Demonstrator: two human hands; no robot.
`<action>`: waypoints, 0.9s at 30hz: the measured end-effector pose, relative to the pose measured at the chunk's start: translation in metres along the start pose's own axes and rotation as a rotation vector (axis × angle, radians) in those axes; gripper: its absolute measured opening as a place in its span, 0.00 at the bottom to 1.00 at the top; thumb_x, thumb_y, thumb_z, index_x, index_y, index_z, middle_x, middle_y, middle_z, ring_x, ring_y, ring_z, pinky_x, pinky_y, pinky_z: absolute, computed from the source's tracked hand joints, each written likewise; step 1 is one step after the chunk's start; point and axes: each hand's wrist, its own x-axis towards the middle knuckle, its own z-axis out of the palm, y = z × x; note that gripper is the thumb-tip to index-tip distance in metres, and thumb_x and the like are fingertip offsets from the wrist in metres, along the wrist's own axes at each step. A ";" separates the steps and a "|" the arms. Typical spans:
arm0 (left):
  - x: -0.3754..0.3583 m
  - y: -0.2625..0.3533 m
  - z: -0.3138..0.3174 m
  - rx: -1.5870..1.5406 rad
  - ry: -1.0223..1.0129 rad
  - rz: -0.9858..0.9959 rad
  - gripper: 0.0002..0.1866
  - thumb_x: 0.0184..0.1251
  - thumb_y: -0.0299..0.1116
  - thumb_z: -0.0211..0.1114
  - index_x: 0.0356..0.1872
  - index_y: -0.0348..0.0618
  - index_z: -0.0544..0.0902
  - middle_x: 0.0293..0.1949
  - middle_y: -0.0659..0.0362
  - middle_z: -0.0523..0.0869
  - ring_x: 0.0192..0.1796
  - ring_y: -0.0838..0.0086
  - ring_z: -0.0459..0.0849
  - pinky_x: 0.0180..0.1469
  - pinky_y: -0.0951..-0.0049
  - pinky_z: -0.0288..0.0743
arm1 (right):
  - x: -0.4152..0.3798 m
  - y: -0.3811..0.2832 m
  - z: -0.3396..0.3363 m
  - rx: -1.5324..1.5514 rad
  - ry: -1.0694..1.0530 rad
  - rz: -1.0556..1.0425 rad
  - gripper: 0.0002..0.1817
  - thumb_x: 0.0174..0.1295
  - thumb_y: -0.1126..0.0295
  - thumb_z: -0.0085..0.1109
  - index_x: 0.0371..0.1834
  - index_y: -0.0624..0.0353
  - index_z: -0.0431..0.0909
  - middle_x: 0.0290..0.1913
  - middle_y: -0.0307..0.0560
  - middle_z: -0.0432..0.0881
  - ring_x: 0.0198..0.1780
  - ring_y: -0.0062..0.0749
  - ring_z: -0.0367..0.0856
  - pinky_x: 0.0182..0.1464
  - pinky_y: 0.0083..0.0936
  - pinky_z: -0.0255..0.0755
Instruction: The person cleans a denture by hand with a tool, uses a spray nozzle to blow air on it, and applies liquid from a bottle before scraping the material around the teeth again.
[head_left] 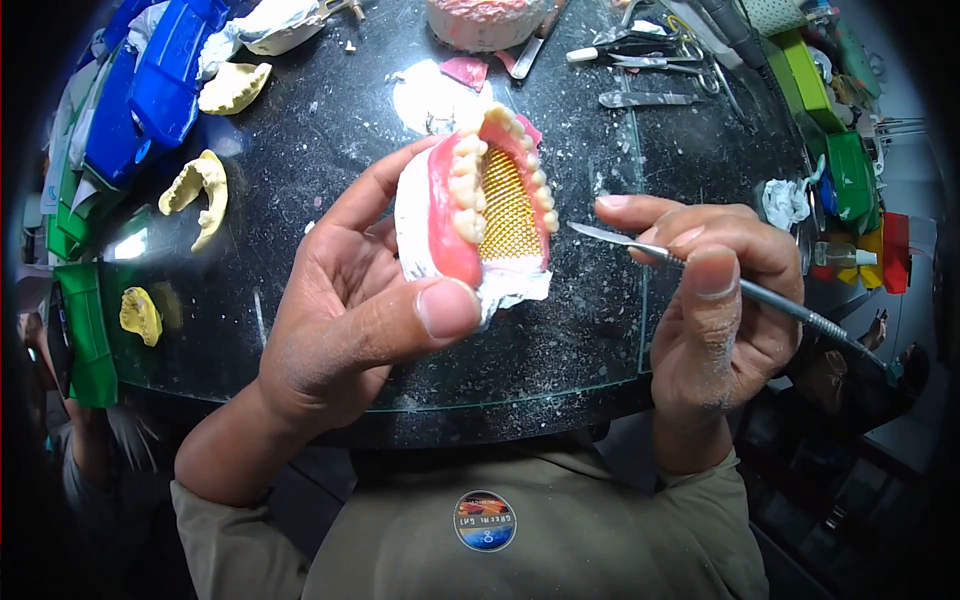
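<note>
My left hand (345, 290) is wrapped round a dental model (415, 215) of white plaster with pink wax gums, a row of cream teeth and a gold mesh (508, 210) across the palate. Its thumb presses near the model's lower edge, where white plaster sticks out. To the right, my right hand (725, 290) pinches a slim metal carving tool (770, 298) between thumb and fingers. The tool's blade points left, a short way from the teeth on the model's right side, and does not appear to touch them.
Yellowish plaster pieces (205, 190) and blue bins (170, 75) are at the left. A pink-topped plaster model (487, 25), a knife (530, 55) and scissors (655, 63) lie at the back. Crumpled white material (785, 203) and a green bin (850, 175) are at the right.
</note>
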 end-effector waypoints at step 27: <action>-0.007 -0.010 -0.009 -0.008 -0.050 0.057 0.42 0.56 0.41 0.63 0.67 0.39 0.49 0.60 0.46 0.65 0.56 0.57 0.74 0.46 0.68 0.80 | -0.105 -0.008 -0.131 -0.517 0.572 0.266 0.05 0.62 0.77 0.51 0.37 0.68 0.72 0.41 0.58 0.79 0.40 0.26 0.77 0.46 0.20 0.72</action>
